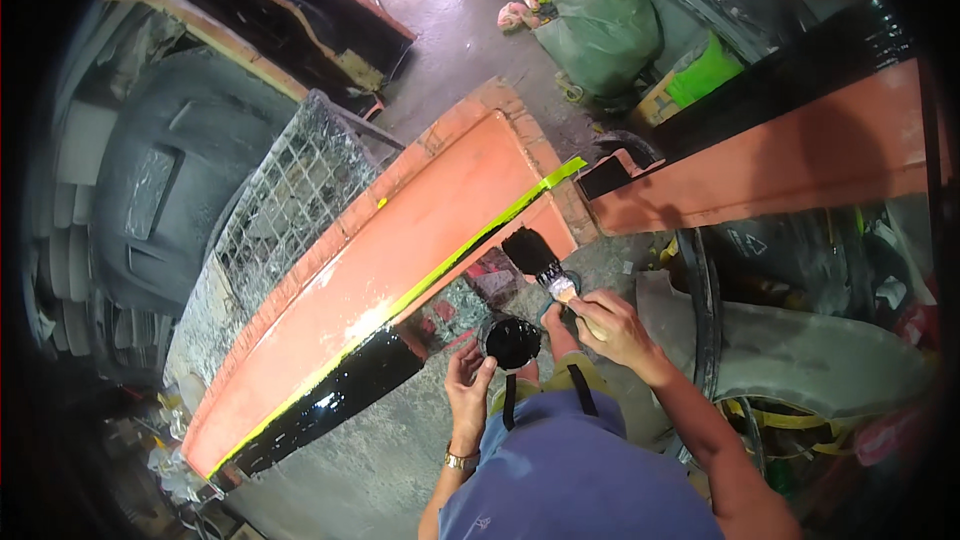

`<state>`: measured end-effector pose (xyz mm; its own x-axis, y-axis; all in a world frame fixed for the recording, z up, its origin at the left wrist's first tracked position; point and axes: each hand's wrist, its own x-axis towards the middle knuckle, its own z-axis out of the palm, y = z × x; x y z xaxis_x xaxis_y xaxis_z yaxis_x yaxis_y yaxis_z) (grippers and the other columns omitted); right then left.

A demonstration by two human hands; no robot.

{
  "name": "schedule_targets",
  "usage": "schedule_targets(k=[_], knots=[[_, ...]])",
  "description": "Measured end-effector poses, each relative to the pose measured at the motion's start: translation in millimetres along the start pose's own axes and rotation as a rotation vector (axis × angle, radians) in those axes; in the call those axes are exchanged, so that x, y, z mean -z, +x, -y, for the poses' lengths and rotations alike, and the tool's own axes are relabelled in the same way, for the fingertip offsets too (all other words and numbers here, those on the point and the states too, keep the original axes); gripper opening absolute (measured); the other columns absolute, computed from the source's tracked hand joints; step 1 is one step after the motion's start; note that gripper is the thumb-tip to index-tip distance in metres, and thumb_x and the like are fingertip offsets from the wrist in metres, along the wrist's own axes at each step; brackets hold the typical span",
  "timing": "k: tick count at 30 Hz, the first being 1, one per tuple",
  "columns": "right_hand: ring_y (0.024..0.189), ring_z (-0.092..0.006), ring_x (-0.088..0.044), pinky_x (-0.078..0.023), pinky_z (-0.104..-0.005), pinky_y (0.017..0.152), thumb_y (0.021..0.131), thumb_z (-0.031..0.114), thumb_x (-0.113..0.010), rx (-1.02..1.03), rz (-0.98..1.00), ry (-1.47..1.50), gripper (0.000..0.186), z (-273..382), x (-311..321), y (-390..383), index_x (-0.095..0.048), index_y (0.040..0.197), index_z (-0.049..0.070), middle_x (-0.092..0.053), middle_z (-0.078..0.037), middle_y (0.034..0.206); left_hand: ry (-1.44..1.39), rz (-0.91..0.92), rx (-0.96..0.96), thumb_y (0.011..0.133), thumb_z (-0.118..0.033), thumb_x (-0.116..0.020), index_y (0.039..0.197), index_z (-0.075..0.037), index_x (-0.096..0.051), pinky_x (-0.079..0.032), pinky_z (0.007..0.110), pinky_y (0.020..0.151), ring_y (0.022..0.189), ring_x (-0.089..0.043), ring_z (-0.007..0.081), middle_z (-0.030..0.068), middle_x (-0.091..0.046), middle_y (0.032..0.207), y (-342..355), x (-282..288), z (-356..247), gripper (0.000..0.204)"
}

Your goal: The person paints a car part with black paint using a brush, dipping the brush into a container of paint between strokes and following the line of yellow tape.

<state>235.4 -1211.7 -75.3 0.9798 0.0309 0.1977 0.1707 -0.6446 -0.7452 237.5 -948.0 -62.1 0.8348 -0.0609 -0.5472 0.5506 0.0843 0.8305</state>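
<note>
My left hand [467,390] grips a small round pot of black paint [512,343] in front of my body. A paintbrush [568,294] with a pale handle is held in my right hand [612,328]. Its bristles, dark with paint, touch the lower edge of a wet black patch [524,248] on a long curved orange panel [440,205]. Yellow-green masking tape [480,242] runs along the panel, and below it glossy black paint [360,385] covers the left stretch. Orange surface still shows around the black patch at the right end.
A second orange piece [780,165] with a black edge lies at right. Grey curved panels [800,350] stand beside my right arm. A wire mesh part [290,195] and a large dark moulded shell [180,170] are at left. A filled green sack [603,35] sits on the floor beyond.
</note>
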Motion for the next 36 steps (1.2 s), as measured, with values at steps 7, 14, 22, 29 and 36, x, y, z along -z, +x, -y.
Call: schedule_targets(k=[7, 14, 22, 29, 36], knots=[[0.085, -0.0286, -0.061, -0.049, -0.0385, 0.075, 0.073, 0.002, -0.069, 0.045, -0.140, -0.069, 0.031, -11, -1, 51, -0.065, 0.104, 0.005, -0.059, -0.009, 0.092, 0.076, 0.064, -0.002, 0.090, -0.021, -0.068, 0.130, 0.000, -0.049, -0.046, 0.033, 0.094, 0.108, -0.057, 0.0159, 0.0107, -0.059, 0.121, 5, -16, -10, 0.048], [0.086, -0.0294, -0.061, -0.050, -0.0388, 0.074, 0.073, 0.002, -0.068, -0.030, -0.080, -0.009, 0.030, -5, 16, 8, -0.065, 0.103, 0.005, -0.059, -0.010, 0.093, 0.042, 0.022, -0.011, 0.089, -0.010, -0.067, 0.129, 0.000, -0.050, -0.047, 0.033, 0.093, 0.106, -0.057, 0.0176, 0.0105, -0.061, 0.115, 7, -16, -8, 0.044], [0.084, -0.0296, -0.063, -0.052, -0.0381, 0.075, 0.075, 0.003, -0.067, -0.051, -0.102, 0.003, 0.028, -22, 9, 1, -0.065, 0.103, 0.003, -0.059, -0.011, 0.094, 0.042, 0.022, -0.030, 0.089, -0.014, -0.070, 0.130, 0.003, -0.049, -0.048, 0.032, 0.092, 0.106, -0.058, 0.0176, 0.0119, -0.060, 0.116, 13, -24, -10, 0.049], [0.078, -0.0235, -0.064, -0.052, -0.0321, 0.068, 0.075, -0.004, -0.067, -0.089, -0.080, 0.313, 0.028, 54, 68, -5, -0.068, 0.102, 0.002, -0.063, -0.011, 0.088, 0.186, 0.019, -0.106, 0.084, -0.017, -0.075, 0.125, 0.003, -0.053, -0.049, 0.030, 0.090, 0.101, -0.059, 0.0154, 0.0107, -0.060, 0.111, 30, -29, -10, 0.050], [0.077, -0.0288, -0.065, -0.053, -0.0337, 0.068, 0.080, 0.006, -0.066, -0.062, 0.239, 0.071, 0.014, 75, 38, 35, -0.068, 0.093, 0.003, -0.063, -0.012, 0.088, 0.299, 0.048, -0.251, 0.085, -0.012, -0.073, 0.127, 0.000, -0.053, -0.049, 0.025, 0.083, 0.092, -0.058, 0.0098, 0.0044, -0.060, 0.102, 18, -53, -31, 0.048]])
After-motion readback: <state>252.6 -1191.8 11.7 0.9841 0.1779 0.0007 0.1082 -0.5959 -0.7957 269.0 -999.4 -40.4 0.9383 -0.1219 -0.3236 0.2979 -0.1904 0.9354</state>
